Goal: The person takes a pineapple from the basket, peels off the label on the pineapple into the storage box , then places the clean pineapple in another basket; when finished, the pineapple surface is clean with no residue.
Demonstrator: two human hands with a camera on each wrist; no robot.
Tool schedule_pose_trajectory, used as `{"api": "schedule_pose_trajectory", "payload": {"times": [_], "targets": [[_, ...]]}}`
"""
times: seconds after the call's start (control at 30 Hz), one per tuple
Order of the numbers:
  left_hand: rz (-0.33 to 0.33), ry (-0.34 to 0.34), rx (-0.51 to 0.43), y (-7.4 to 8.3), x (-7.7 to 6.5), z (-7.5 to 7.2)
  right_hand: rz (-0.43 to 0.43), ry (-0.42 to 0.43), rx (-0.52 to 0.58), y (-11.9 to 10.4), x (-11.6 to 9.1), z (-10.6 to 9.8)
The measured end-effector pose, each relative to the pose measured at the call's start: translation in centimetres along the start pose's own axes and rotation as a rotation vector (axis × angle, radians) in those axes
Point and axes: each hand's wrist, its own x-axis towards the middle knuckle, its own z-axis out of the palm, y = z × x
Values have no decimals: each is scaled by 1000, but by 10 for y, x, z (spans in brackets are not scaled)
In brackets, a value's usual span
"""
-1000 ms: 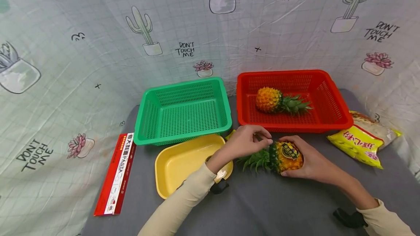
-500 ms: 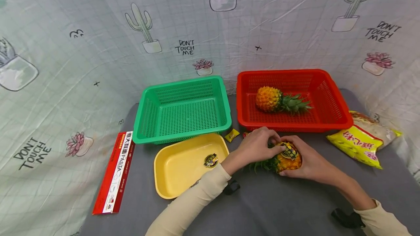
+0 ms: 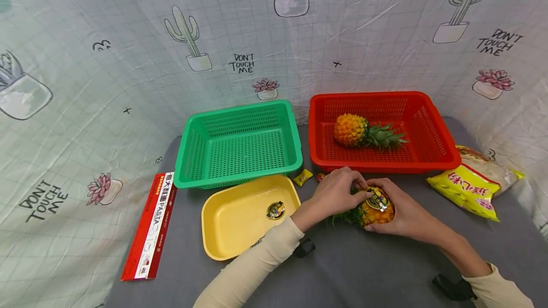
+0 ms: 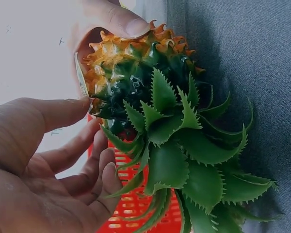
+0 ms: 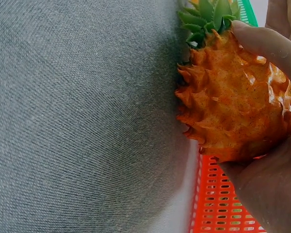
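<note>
A small orange pineapple (image 3: 373, 215) with green leaves lies on its side on the grey cloth. My right hand (image 3: 404, 210) grips its body from the right, thumb on the near side and fingers round the far side. A round black-and-gold sticker (image 3: 377, 199) is on top of the fruit. My left hand (image 3: 336, 194) is over the leaves, its thumb tip touching the sticker's edge. In the left wrist view that sticker (image 4: 80, 75) is seen edge-on, and the loosely bent fingers (image 4: 82, 170) stay apart from the thumb. The right wrist view shows the spiky pineapple body (image 5: 237, 102) in my palm.
A red basket (image 3: 385, 163) at the back holds another pineapple (image 3: 351, 129). Left of it stands a green basket (image 3: 239, 182). A yellow tray (image 3: 231, 222) contains a similar sticker (image 3: 276, 210). Around lie a pasta box (image 3: 150, 225), a yellow packet (image 3: 466, 187) and a small sachet (image 3: 303, 177).
My left hand has moved right, from above the leaves to the sticker, and its thumb now touches the edge. My right hand keeps its grip on the pineapple.
</note>
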Motion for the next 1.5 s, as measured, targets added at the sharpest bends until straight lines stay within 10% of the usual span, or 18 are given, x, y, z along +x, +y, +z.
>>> {"api": "schedule_pose_trajectory", "payload": {"times": [0.97, 1.5], "targets": [[20, 24, -196, -1, -7, -10, 42, 8, 8, 3, -3, 3], [-68, 105, -335, -43, -59, -77, 46, 12, 13, 2, -2, 2]]}}
